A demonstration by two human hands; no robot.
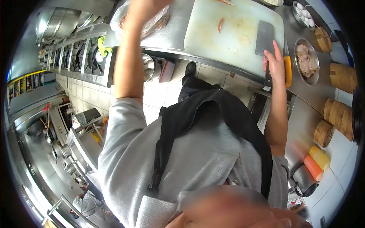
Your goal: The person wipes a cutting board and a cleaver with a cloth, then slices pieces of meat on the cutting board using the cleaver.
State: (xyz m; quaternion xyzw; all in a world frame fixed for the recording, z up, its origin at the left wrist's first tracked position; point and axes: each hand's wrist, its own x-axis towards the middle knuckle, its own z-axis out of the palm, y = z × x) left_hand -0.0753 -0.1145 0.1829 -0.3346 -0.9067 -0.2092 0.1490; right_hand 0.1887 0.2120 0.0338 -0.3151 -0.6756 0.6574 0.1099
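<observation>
My right hand point(275, 64) is at the black handle of a cleaver point(264, 38), its fingers loosely over it and one finger stretched out. The cleaver's blade lies flat on a white cutting board point(205, 38), and its handle reaches past the near edge. A thin reddish-brown strip point(220, 25) lies on the board, with small scraps around it. My left hand point(146, 7) is over a clear plastic bag point(157, 22) at the top left. The picture's edge cuts off its fingers. Right of the board stands a metal bowl point(316, 74) of raw meat pieces point(306, 62).
An orange object point(288, 72) sits beside the board. Eggs point(304, 13) fill a bowl at the back right. Bamboo steamers point(338, 117) and sauce bottles point(313, 167) line the right wall. A gas stove point(85, 57) is to the left. A metal pot point(148, 68) stands below the counter.
</observation>
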